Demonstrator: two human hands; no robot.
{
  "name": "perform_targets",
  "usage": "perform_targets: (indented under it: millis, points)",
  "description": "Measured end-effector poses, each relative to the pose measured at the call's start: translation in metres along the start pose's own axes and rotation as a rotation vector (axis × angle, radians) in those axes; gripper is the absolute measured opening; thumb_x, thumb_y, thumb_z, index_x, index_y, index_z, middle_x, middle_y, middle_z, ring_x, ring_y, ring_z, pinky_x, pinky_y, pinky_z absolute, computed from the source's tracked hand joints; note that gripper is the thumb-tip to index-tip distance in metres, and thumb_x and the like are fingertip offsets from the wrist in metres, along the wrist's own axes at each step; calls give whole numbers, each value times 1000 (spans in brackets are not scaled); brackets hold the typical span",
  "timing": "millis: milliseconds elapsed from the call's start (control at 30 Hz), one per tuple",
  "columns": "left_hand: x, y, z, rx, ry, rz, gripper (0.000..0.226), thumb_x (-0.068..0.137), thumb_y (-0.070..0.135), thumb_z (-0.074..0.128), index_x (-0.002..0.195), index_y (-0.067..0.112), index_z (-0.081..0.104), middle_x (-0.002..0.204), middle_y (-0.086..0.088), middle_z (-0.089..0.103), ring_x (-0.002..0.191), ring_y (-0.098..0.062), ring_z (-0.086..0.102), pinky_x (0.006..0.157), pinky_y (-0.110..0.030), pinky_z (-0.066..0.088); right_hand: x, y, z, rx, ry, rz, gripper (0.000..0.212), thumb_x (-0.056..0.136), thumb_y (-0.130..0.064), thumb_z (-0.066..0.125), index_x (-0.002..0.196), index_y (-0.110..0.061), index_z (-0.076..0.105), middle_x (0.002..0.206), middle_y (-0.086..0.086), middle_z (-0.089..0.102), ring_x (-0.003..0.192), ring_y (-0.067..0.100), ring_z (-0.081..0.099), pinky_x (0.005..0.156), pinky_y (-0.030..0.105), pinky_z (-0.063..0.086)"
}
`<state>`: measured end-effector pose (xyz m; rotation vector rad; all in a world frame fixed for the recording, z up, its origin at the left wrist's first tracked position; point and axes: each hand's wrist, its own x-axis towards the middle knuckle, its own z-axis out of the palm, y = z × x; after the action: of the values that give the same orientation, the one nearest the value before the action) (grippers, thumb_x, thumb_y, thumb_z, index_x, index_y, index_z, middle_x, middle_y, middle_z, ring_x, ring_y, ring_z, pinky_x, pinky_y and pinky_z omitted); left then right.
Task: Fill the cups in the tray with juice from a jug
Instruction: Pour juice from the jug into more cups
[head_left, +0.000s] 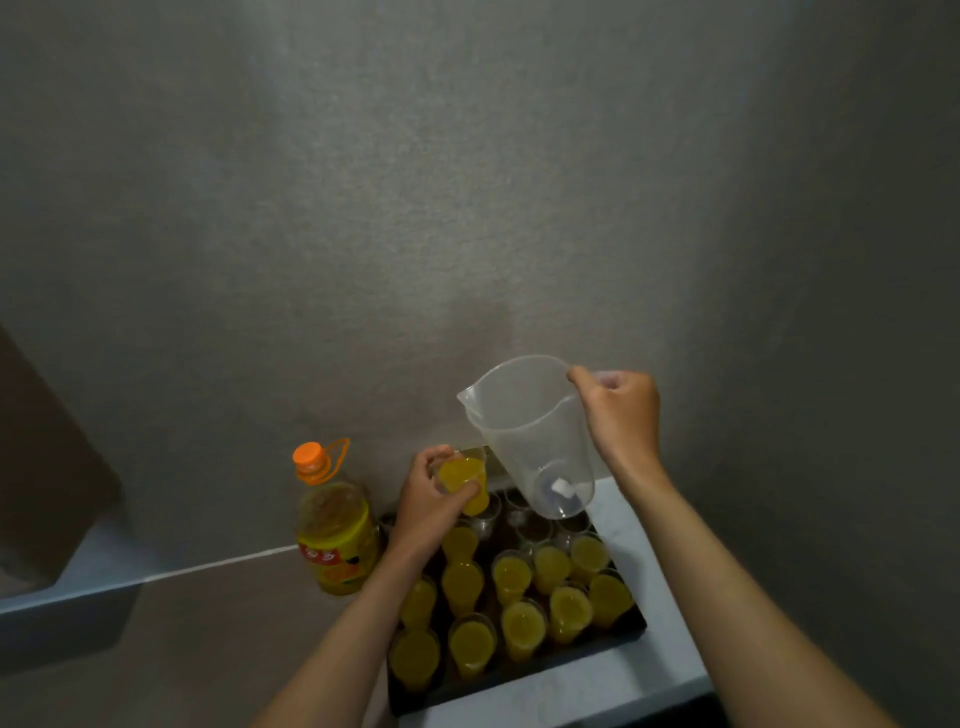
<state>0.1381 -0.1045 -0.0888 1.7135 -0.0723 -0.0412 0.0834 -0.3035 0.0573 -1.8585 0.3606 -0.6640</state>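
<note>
Two hands: my left hand (439, 499) wraps a full, flimsy plastic cup (464, 483); my right hand (618, 410) fists the empty, light jug (530, 431) by its handle.

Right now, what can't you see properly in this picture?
Head view:
- How many empty cups remain: the clear jug and the left hand cover the tray's far rows.
- Jug handle: wrapped by the right hand.
- Bottle label: too blurred to read.
- Tray's near left corner: hidden behind the left forearm.
</note>
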Motion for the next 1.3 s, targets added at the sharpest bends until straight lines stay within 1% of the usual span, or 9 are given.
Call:
perform_targets:
  millis: [133, 333, 500, 533, 633, 700, 1000, 1133, 1300]
  points:
    - [16, -1, 13, 179, -95, -2, 49, 80, 11, 80, 118, 21, 52, 124, 1, 60, 111, -15, 60, 74, -15, 49, -8, 23, -2, 122, 80, 96, 44, 93, -26, 67, 53, -16, 52, 51, 2, 45, 51, 17, 40, 55, 33, 38]
    - [44, -18, 29, 432, -306, -59, 59, 70, 26, 83, 114, 22, 44, 125, 2, 55, 117, -14, 54, 86, -40, 60, -18, 45, 7, 217, 188, 166, 47, 94, -26, 67, 51, -16, 50, 49, 0, 48, 49, 15, 43, 52, 28, 41]
    - [64, -41, 40, 541, -405, -16, 58, 70, 19, 85, 108, 19, 41, 120, -3, 52, 115, -19, 52, 60, -23, 55, -22, 60, 9, 252, 262, 203, 48, 95, -21, 67, 51, -14, 49, 47, 0, 46, 48, 14, 41, 52, 30, 42]
    - [67, -46, 42, 542, -410, -6, 59, 71, 19, 85, 111, 18, 41, 123, -3, 53, 117, -19, 52, 62, -26, 58, -24, 64, 10, 257, 265, 209, 47, 95, -21, 67, 52, -12, 50, 49, 3, 48, 49, 16, 43, 53, 32, 43]
    - [74, -62, 45, 551, -425, 27, 69, 72, 25, 86, 124, 17, 42, 132, -2, 56, 126, -17, 53, 94, -44, 56, -28, 75, 13, 246, 269, 224, 46, 94, -20, 67, 52, -10, 51, 49, 4, 49, 49, 16, 43, 53, 32, 43]
    - [81, -76, 46, 547, -448, 59, 76, 69, 32, 86, 131, 19, 44, 136, 1, 57, 128, -14, 54, 101, -48, 52, -28, 79, 14, 236, 276, 220, 47, 94, -19, 67, 51, -11, 49, 46, 0, 46, 47, 13, 41, 50, 29, 42]
    - [109, -121, 51, 692, -597, 119, 79, 57, 43, 84, 126, 21, 52, 127, 1, 59, 115, -18, 60, 93, -49, 55, -27, 91, 19, 223, 265, 203, 50, 96, -15, 67, 51, -14, 47, 42, -9, 41, 42, 5, 37, 46, 17, 39]
    - [113, -116, 58, 801, -668, 231, 81, 56, 52, 84, 128, 31, 53, 132, 7, 55, 120, -14, 55, 98, -38, 53, -22, 96, 18, 205, 258, 211, 49, 96, -15, 67, 51, -14, 48, 43, -7, 41, 45, 11, 39, 48, 24, 41]
    - [119, -129, 63, 1105, -739, 292, 84, 54, 71, 69, 128, 37, 48, 141, 8, 42, 122, -18, 40, 96, -43, 49, -18, 102, 17, 198, 265, 234, 48, 96, -15, 67, 52, -13, 48, 45, -4, 43, 46, 15, 41, 50, 29, 43]
